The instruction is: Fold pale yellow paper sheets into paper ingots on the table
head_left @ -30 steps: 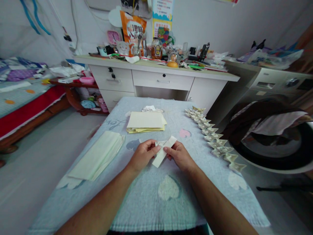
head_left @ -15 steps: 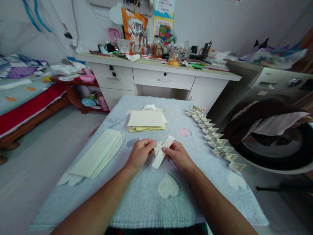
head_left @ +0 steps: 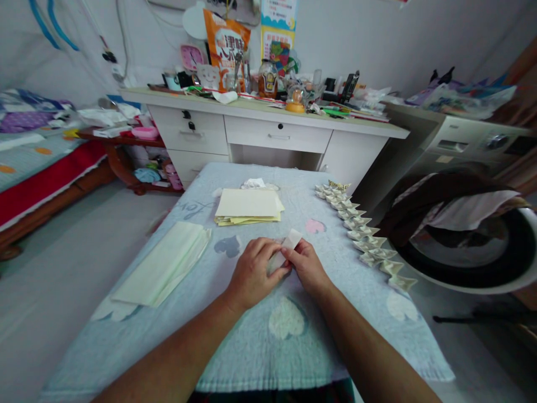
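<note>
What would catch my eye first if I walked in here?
Probably the line of folded paper shapes running down the right side of the pale blue cloth. Then the left hand and right hand, together near the cloth's middle, holding a pale paper strip. Behind, a bright orange bag stands on the white desk.

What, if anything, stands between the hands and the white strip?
Nothing visible: the left hand and right hand both grip the white strip directly. The left hand hides part of it. The cream paper stack lies beyond, apart from both hands.
</note>
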Motion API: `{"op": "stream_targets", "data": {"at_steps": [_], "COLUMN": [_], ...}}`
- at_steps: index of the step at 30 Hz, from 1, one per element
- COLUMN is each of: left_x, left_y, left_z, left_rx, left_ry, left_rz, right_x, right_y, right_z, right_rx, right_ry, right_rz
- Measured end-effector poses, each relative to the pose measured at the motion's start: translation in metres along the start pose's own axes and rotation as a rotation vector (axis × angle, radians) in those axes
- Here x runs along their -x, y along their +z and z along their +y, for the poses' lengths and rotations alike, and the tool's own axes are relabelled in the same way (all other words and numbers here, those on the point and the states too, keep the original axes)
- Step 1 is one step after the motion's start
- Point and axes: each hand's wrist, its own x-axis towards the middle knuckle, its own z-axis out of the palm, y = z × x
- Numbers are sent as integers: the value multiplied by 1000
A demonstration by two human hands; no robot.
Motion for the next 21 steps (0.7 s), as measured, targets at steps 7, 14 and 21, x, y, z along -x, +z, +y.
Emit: {"op": "stream_targets", "data": {"at_steps": [7, 14, 21], "left_x": [-1, -1, -1], "left_y": [-2, -2, -1], "left_z": [-5, -9, -14], "left_rx": [197, 456, 780], "left_ry": [-95, -191, -334], "left_rz": [0, -41, -89], "right_x": [1, 3, 2], "right_y": [-2, 0, -1], "right_z": [-3, -9, -10], "right_rx": [-22, -114, -82], "right_ry": [-23, -76, -82], "right_rz": [-117, -221, -201]}}
